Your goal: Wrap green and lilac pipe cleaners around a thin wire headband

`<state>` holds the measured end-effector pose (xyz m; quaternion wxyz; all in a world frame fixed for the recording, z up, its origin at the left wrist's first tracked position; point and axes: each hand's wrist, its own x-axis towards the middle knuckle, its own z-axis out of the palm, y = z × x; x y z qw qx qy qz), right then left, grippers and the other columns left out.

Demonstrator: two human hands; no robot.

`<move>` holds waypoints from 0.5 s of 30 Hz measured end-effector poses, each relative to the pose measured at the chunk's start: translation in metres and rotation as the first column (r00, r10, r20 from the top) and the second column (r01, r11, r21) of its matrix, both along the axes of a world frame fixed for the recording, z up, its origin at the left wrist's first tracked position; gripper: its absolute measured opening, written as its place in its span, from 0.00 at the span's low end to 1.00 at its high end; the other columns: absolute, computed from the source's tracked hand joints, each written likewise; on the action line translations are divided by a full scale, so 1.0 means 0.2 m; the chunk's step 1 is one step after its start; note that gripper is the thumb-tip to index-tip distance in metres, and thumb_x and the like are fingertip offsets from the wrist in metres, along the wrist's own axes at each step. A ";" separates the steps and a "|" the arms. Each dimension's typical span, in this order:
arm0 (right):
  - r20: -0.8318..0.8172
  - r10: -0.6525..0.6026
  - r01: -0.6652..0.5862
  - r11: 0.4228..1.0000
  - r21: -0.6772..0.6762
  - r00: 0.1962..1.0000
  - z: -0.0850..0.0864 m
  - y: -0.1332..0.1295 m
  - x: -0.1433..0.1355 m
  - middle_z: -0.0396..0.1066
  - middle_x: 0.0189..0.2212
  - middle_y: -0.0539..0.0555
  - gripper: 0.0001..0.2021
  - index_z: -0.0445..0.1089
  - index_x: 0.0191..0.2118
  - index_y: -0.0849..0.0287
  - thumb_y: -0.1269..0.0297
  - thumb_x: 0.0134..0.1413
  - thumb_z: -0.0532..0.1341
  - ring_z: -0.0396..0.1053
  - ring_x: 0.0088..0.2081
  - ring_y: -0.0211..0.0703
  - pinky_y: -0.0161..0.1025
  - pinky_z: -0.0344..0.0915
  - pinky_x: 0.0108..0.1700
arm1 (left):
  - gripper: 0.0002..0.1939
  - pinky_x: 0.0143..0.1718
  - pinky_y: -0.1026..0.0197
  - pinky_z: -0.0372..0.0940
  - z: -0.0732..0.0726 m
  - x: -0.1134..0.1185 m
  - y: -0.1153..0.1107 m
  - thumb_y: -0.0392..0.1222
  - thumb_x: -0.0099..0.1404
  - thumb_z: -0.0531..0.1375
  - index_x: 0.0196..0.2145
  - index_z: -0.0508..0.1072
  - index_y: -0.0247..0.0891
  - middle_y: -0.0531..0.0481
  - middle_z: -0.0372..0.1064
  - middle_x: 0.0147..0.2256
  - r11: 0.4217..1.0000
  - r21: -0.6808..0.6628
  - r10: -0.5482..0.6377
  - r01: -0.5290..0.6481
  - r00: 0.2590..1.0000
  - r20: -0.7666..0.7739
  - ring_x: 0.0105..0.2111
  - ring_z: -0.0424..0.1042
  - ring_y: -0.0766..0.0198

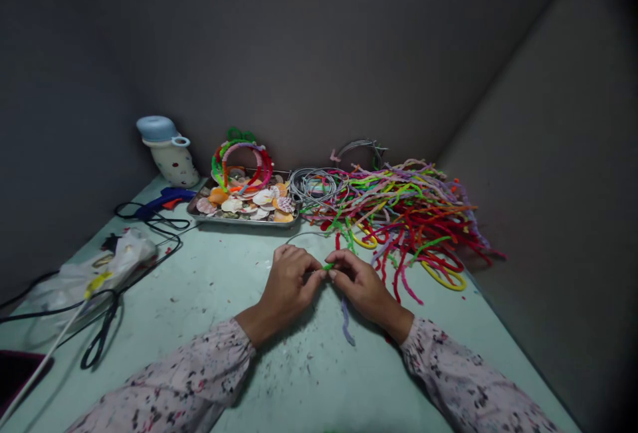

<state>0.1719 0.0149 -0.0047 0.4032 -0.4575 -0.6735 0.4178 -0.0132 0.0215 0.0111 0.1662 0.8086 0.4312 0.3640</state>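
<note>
My left hand [294,280] and my right hand [359,285] meet over the table, fingertips almost touching. Both pinch a short green fuzzy piece [327,266] between thumb and fingers. A thin grey wire [306,234] curves behind my hands; whether it joins the green piece is hidden by my fingers. From beneath my right hand a lilac fuzzy strip [345,323] hangs toward me. Just behind my right hand lie a red strip [337,241] and green strips [347,232].
A metal tray [239,222] of shells holds colourful wrapped rings [242,147]. Coiled grey wire [314,186] and a large heap of fuzzy strips [409,200] lie right of it. At left are a bottle [172,157], black cables [112,293] and a plastic bag [127,254].
</note>
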 end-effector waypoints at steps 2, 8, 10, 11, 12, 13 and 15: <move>-0.015 0.007 -0.007 1.000 -0.005 1.000 0.00 0.00 0.00 0.70 0.36 0.51 0.10 0.67 0.46 0.55 0.63 0.59 0.57 0.67 0.38 0.41 0.37 0.63 0.40 | 0.08 0.46 0.53 0.56 0.00 0.00 0.00 0.40 0.64 0.59 0.27 0.69 0.38 0.53 0.69 0.27 0.999 -0.028 0.021 -0.020 1.000 0.018 0.33 0.66 0.62; -0.055 -0.120 0.119 0.993 -0.014 0.991 -0.01 0.00 -0.01 0.68 0.32 0.49 0.12 0.68 0.48 0.54 0.58 0.61 0.56 0.65 0.33 0.40 0.37 0.62 0.37 | 0.07 0.47 0.52 0.56 0.00 0.01 -0.02 0.41 0.64 0.59 0.28 0.71 0.39 0.52 0.70 0.29 0.999 -0.030 -0.023 0.022 1.000 -0.018 0.35 0.67 0.61; -0.101 -0.143 0.138 0.989 -0.048 0.985 -0.02 0.01 -0.01 0.67 0.30 0.48 0.12 0.67 0.47 0.55 0.58 0.60 0.56 0.64 0.31 0.39 0.37 0.61 0.35 | 0.06 0.46 0.52 0.56 -0.01 0.02 -0.03 0.41 0.64 0.59 0.29 0.72 0.39 0.52 0.71 0.29 0.998 -0.040 -0.046 0.045 0.999 -0.029 0.35 0.67 0.60; -0.113 -0.148 0.143 0.988 -0.052 0.983 -0.02 0.01 -0.01 0.67 0.30 0.48 0.12 0.67 0.46 0.56 0.58 0.60 0.56 0.64 0.32 0.40 0.37 0.61 0.35 | 0.06 0.46 0.52 0.56 -0.01 0.02 -0.03 0.41 0.64 0.59 0.29 0.72 0.39 0.51 0.71 0.29 0.997 -0.047 -0.055 0.053 0.998 -0.032 0.35 0.68 0.60; -0.117 -0.155 0.150 0.987 -0.049 0.981 -0.03 0.01 -0.01 0.66 0.29 0.48 0.11 0.67 0.45 0.56 0.59 0.59 0.57 0.64 0.32 0.39 0.37 0.61 0.35 | 0.06 0.46 0.52 0.57 -0.01 0.02 -0.04 0.41 0.64 0.59 0.30 0.73 0.39 0.51 0.71 0.29 0.997 -0.053 -0.062 0.060 0.997 -0.035 0.35 0.68 0.60; -0.116 -0.158 0.154 0.987 -0.042 0.981 -0.03 0.01 -0.01 0.66 0.29 0.48 0.10 0.67 0.44 0.56 0.59 0.58 0.57 0.63 0.32 0.39 0.37 0.60 0.35 | 0.07 0.46 0.52 0.57 -0.01 0.02 -0.04 0.41 0.64 0.59 0.30 0.73 0.39 0.51 0.71 0.29 0.996 -0.056 -0.068 0.065 0.997 -0.037 0.35 0.68 0.60; -0.107 -0.159 0.158 0.987 -0.020 0.981 -0.03 0.01 -0.01 0.64 0.29 0.47 0.09 0.66 0.42 0.56 0.61 0.57 0.58 0.62 0.31 0.39 0.37 0.60 0.35 | 0.07 0.45 0.52 0.57 -0.01 0.02 -0.04 0.40 0.64 0.58 0.29 0.72 0.39 0.50 0.71 0.29 0.996 -0.060 -0.074 0.071 0.996 -0.044 0.35 0.68 0.60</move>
